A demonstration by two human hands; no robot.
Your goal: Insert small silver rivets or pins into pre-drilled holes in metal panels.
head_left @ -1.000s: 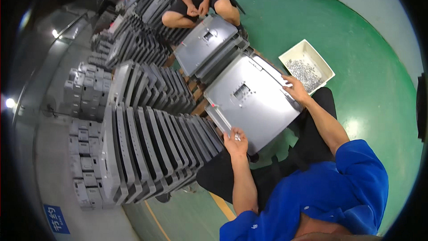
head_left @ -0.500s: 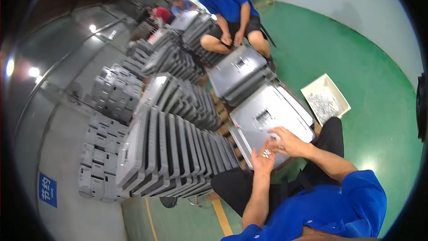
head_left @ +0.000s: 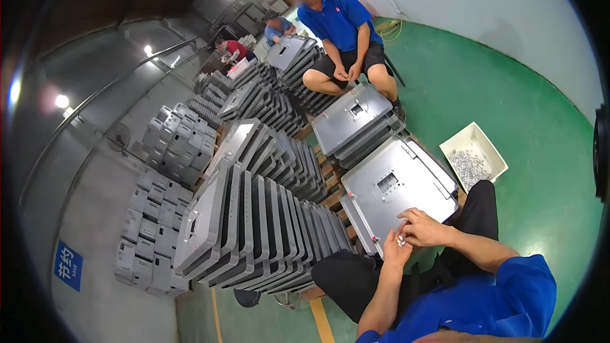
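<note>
Over the near edge of a silver-grey metal panel, my two hands meet. My left hand is turned palm up, its fingers curled around a few small shiny metal pieces. My right hand reaches in from the right, its fingers bent and drawn together at the left fingertips; whatever they pinch is too small to make out. The panel has a rectangular cut-out near its middle and small red spots along its left edge. It lies flat on another panel.
Tall stacks of grey panels stand at my left. A cream bin of small metal parts sits on the green floor at right. Facing me, a seated person in blue works at another panel stack. Wooden pallets lie underneath.
The view has shifted, so the whole scene sits lower and further right. My hands remain together over the panel edge, the small metal pieces still in my left hand.
</note>
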